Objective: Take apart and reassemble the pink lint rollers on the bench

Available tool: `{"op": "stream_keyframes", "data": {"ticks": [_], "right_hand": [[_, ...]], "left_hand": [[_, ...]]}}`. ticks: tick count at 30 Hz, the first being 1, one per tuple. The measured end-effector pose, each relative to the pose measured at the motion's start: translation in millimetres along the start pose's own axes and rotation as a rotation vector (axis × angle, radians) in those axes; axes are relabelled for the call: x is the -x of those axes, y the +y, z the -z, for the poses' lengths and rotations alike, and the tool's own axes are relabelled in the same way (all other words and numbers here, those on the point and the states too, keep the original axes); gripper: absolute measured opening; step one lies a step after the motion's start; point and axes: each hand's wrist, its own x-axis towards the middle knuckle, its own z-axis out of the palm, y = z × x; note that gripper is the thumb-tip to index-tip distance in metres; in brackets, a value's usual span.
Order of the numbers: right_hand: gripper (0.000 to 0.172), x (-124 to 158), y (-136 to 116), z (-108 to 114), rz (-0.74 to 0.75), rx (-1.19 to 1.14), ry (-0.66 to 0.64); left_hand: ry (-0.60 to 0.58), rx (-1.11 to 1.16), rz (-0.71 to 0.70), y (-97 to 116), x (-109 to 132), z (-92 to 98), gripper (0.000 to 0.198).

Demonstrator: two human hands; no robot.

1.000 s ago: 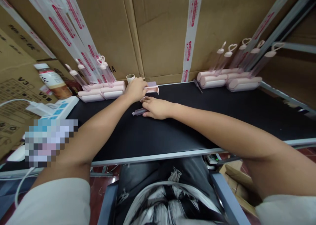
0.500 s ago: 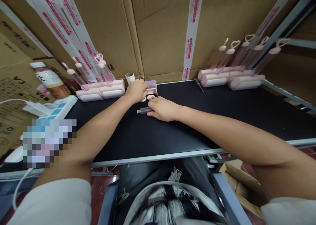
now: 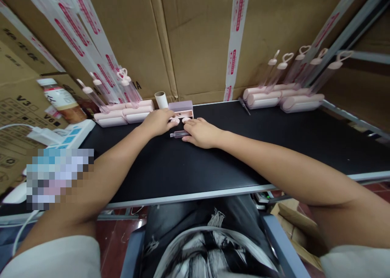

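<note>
My left hand (image 3: 156,122) is closed, with its thumb and fingertips at a small pink round piece (image 3: 175,120) on the black table. A second pink round piece (image 3: 185,119) lies beside it, under the fingertips of my right hand (image 3: 203,133). A clear, narrow-tipped tube (image 3: 178,134) runs into the space between my right thumb and fingers, its far end hidden by the hand. Just behind both hands stands a small mauve and pale pink case (image 3: 180,105), its front showing a hollow pink inside.
A white cardboard tube (image 3: 161,100) stands behind my left hand. Pink cases with clear heart-topped tubes stand at left (image 3: 138,112) and right (image 3: 265,100). A small dark tool (image 3: 244,106) lies near the right group. A bottle (image 3: 62,100) and power strip (image 3: 68,136) are at left.
My left hand has drawn back leftward and down from the case, uncovering its mauve top and the left round piece. The right hand has stayed nearly in place.
</note>
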Motion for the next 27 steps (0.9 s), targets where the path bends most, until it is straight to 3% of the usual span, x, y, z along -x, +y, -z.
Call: {"op": "stream_keyframes", "data": {"ticks": [12, 27], "right_hand": [[0.041, -3, 9, -7, -0.029, -0.020, 0.021], [0.031, -6, 18, -6, -0.064, -0.073, 0.012]], "left_hand": [[0.125, 0.152, -0.080, -11, -12, -28.0, 0.036], [0.125, 0.210, -0.060, -4, -11, -28.5, 0.027]]}}
